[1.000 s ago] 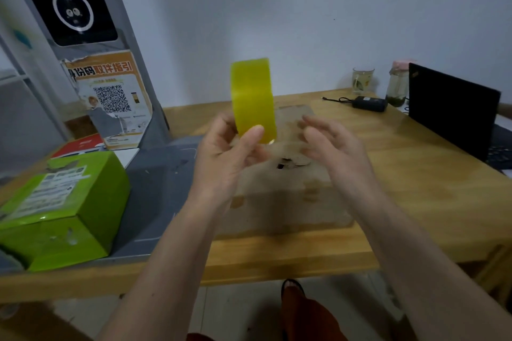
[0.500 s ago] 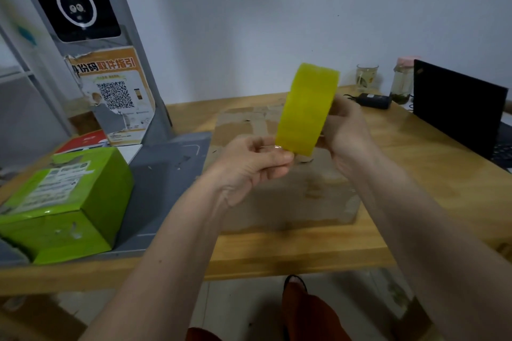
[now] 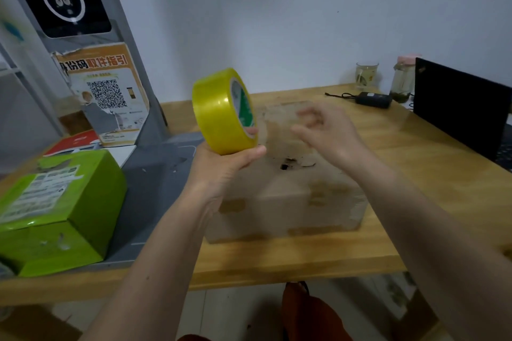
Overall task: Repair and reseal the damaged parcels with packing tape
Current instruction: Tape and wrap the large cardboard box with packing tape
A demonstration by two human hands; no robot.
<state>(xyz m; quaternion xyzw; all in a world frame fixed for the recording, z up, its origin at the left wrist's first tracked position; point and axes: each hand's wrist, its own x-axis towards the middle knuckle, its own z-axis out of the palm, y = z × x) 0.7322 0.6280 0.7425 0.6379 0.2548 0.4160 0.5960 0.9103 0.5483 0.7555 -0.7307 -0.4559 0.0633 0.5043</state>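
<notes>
My left hand point(image 3: 221, 169) grips a roll of yellow packing tape point(image 3: 219, 113) from below and holds it upright above the table. Just to its right, my right hand point(image 3: 327, 133) hovers blurred and holds nothing, its fingers loosely curled. Under both hands a worn brown cardboard parcel point(image 3: 285, 196) lies on the wooden table point(image 3: 415, 174). Its top has a small torn hole point(image 3: 284, 166) and old tape patches. A green parcel point(image 3: 58, 213) with a shipping label sits at the left on a grey mat.
A grey stand with a QR-code poster point(image 3: 102, 97) rises at the back left. At the back right are a black laptop point(image 3: 462, 111), a power adapter point(image 3: 374, 98), a glass point(image 3: 366, 75) and a jar point(image 3: 403, 77). The table's front edge is close to me.
The tape roll has passed from between both hands into my left hand alone and turned its green-printed core toward the right. My right hand has let go and drawn back to the right.
</notes>
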